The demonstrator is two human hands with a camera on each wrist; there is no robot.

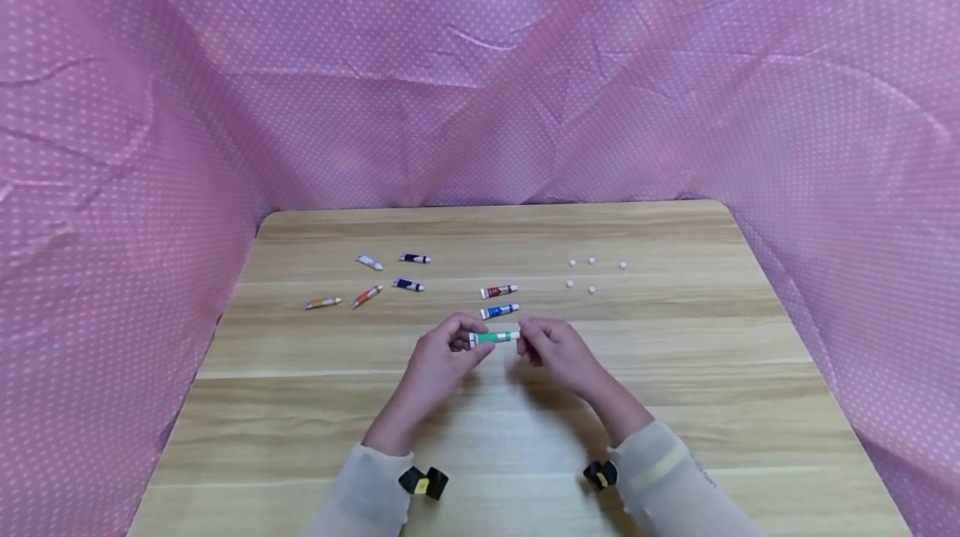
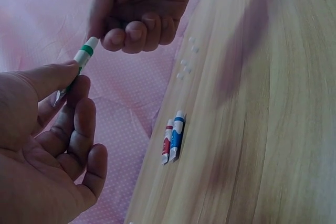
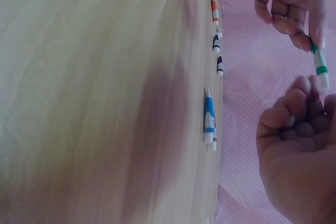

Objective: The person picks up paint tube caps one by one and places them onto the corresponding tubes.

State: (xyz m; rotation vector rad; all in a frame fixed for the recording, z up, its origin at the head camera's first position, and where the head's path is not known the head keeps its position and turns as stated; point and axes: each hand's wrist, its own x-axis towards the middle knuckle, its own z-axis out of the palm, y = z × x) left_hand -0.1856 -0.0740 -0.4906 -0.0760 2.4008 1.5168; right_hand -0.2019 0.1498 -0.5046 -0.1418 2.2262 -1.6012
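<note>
Head view: left hand pinches green tube, thumb to fingers; right hand curls at its white end, can't tell if gripping. Tube might twist free if left pinch is light, or squirt if squeezed hard. Just past fingers: blue tube, then red tube; farther, right of fingers, white caps.

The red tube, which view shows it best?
Left wrist: the red tube appears largest there, beside the blue tube. The head view shows it whole but small; from the right wrist, that tube mostly hides it.
</note>
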